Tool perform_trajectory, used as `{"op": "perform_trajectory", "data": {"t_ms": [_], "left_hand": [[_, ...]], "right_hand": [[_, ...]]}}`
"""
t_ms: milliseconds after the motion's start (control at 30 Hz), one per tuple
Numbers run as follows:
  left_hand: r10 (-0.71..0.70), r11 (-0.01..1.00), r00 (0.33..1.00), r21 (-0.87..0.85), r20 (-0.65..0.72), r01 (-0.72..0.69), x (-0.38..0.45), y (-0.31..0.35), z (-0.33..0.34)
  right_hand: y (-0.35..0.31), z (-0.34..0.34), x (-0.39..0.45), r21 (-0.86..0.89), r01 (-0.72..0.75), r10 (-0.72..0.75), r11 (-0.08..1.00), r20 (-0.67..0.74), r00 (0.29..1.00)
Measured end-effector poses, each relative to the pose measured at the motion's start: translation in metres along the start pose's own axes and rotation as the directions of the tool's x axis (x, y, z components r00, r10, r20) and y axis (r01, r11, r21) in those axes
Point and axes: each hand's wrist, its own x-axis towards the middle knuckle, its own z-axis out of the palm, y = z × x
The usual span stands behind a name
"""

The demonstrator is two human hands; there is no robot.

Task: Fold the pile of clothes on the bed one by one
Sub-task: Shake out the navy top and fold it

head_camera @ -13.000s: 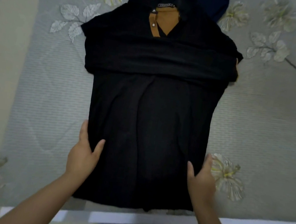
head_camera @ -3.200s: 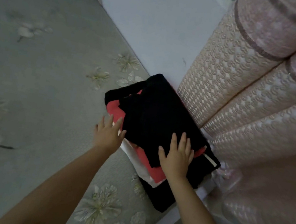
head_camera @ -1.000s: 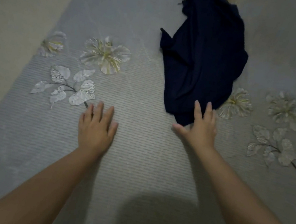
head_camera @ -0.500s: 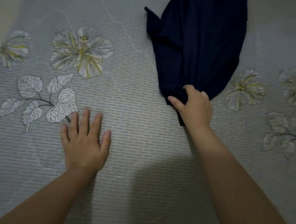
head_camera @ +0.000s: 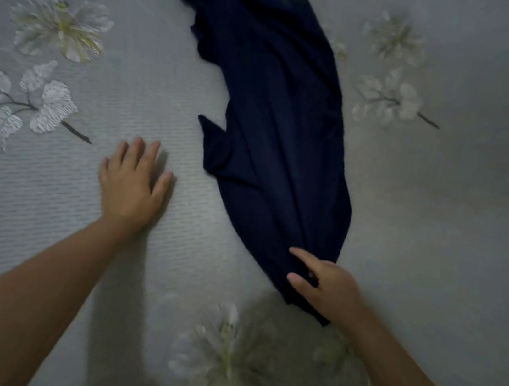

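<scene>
Floral bedspread [head_camera: 443, 204]: left hand [head_camera: 132, 184] flat, fingers spread; right hand [head_camera: 328, 286] pinching navy garment [head_camera: 276, 123] hem.

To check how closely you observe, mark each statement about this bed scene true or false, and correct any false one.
1. The right hand grips the near end of the navy garment. True.
2. The left hand holds the garment too. False: it lies flat on the bedspread, apart from the cloth.
3. The garment is neatly folded. False: it lies stretched out and rumpled.
4. The bedspread carries a flower pattern. True.
</scene>
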Motion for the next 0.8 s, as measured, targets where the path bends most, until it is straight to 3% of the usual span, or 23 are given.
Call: {"op": "perform_trajectory", "data": {"t_ms": [67,167,200,233,267,333,400,433,567,800], "left_hand": [[0.122,0.992,0.99,0.033,0.068,-0.124,-0.022,0.021,0.006],[0.204,0.979,0.964,-0.009,0.173,-0.205,-0.048,0.056,0.016],[0.217,0.976,0.954,-0.019,0.207,-0.218,-0.055,0.067,0.018],[0.229,0.973,0.944,-0.02,0.236,-0.231,-0.061,0.076,0.021],[0.238,0.97,0.936,-0.013,0.26,-0.243,-0.068,0.083,0.023],[0.232,0.969,0.928,0.015,0.291,-0.247,-0.077,0.089,0.028],[0.215,0.971,0.934,0.039,0.286,-0.236,-0.082,0.086,0.029],[0.217,0.97,0.935,0.047,0.282,-0.239,-0.083,0.081,0.03],[0.235,0.962,0.927,0.068,0.294,-0.265,-0.083,0.061,0.028],[0.166,0.986,0.974,-0.011,0.151,-0.167,-0.072,0.057,0.012]], "right_hand": [[0.013,0.004,-0.033,0.035,-0.068,0.06,0.997,0.193,0.979],[0.018,-0.004,-0.065,-0.01,-0.178,0.156,0.984,0.534,0.831],[0.017,-0.009,-0.069,-0.064,-0.158,0.165,0.985,0.588,0.792],[0.013,-0.014,-0.069,-0.108,-0.109,0.152,0.988,0.587,0.795],[0.008,-0.02,-0.066,-0.125,-0.053,0.109,0.991,0.508,0.854],[-0.006,-0.028,-0.051,-0.093,0.009,0.001,0.996,0.106,0.994],[-0.027,-0.029,-0.028,-0.067,0.03,-0.047,0.997,-0.258,0.965],[-0.037,-0.027,-0.013,-0.072,0.012,-0.035,0.997,-0.333,0.942],[-0.055,-0.017,0.037,-0.133,-0.125,0.072,0.983,-0.346,0.936],[-0.011,-0.045,0.027,-0.107,-0.04,-0.024,0.993,-0.534,0.845]]}}
